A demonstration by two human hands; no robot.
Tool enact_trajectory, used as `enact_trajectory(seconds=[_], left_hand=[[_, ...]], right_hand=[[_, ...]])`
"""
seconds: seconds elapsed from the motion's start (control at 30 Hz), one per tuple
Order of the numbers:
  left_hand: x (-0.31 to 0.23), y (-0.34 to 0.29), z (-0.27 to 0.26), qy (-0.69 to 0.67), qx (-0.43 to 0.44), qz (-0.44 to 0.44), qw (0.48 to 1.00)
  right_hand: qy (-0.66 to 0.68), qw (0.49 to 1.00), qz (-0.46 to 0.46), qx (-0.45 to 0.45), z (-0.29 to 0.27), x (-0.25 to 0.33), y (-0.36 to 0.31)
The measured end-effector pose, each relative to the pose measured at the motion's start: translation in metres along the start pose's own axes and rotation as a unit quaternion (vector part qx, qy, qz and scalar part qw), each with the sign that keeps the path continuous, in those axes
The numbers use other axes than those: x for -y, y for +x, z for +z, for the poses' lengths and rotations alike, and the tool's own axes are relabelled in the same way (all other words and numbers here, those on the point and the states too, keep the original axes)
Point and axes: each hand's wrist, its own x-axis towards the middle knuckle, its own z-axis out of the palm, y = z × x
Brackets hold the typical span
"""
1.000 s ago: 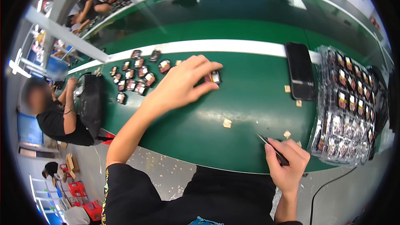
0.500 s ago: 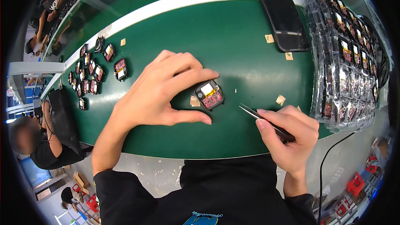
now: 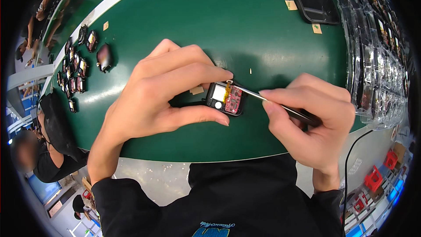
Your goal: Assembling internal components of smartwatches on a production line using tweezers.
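An opened small black device (image 3: pixel 225 98), showing a white cell and a red circuit board, lies on the green counter (image 3: pixel 245 26) just below the picture's centre, its long axis running from 10 to 4 o'clock. The left hand (image 3: pixel 162 94) pinches it, forefinger on its far edge, thumb on its near edge. The right hand (image 3: pixel 309 120), at 3 o'clock from it, grips tweezers (image 3: pixel 272 104) with fingers clenched, tips touching the device's upper right edge. More such devices (image 3: pixel 76 68) lie at 9 o'clock, clear blister trays (image 3: pixel 377 61) at 2 o'clock.
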Motion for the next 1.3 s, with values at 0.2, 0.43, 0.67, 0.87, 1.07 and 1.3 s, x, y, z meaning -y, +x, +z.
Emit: enact_trajectory(seconds=[0.2, 0.43, 0.67, 0.87, 1.07, 1.3], left_hand=[[0.002, 0.001, 0.002, -0.009, -0.002, 0.000, 1.000], [0.004, 0.003, 0.001, -0.005, -0.001, 0.009, 1.000], [0.001, 0.004, 0.000, 0.003, -0.009, -0.010, 1.000], [0.003, 0.005, 0.000, 0.001, -0.014, -0.012, 1.000], [0.013, 0.004, -0.007, -0.034, 0.026, -0.007, 0.999], [0.017, 0.005, -0.011, -0.052, 0.055, 0.011, 0.997]], right_hand=[[-0.028, 0.999, -0.026, 0.005, 0.005, -0.004, 0.001], [-0.055, 0.998, -0.040, -0.002, 0.005, -0.007, 0.000], [-0.090, 0.990, -0.105, -0.035, 0.007, -0.012, -0.005], [-0.106, 0.983, -0.141, -0.038, 0.013, -0.015, -0.004], [-0.094, 0.989, -0.114, -0.012, 0.008, -0.010, -0.002], [-0.063, 0.995, -0.069, 0.024, 0.004, -0.007, 0.001]])
